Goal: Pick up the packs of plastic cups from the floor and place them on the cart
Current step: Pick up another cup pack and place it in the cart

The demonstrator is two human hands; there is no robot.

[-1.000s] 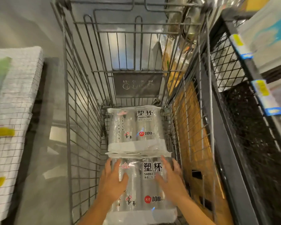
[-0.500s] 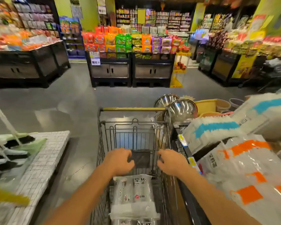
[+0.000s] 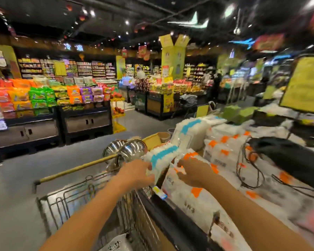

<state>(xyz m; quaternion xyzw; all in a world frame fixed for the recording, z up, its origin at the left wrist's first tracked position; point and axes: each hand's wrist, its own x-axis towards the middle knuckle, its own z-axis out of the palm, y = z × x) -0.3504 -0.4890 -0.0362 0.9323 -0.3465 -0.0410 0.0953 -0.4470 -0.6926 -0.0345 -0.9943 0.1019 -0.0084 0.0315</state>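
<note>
Head camera, supermarket aisle: a pack of plastic cups (image 3: pixel 116 243) lies in the wire cart (image 3: pixel 91 194) at 6 o'clock. Past it, left hand (image 3: pixel 134 173) closes its fingers on a blue-striped white pack (image 3: pixel 161 156); right hand (image 3: pixel 194 172) grips an orange-marked pack (image 3: pixel 190 194) on the shelf at 3 o'clock. Steel bowls (image 3: pixel 130 151) gleam beyond.

There is a single view, from a wide-angle camera worn on the person's head. It faces forward across the store aisle, tilted slightly and heavily blurred. The cart (image 3: pixel 83 194) lies close below, at the lower centre. Beyond the cart stand far snack displays (image 3: pixel 43 98); right of the cart a shelf of white packs (image 3: pixel 225 153) sits near. Both forearms reach in from the bottom edge.
</note>
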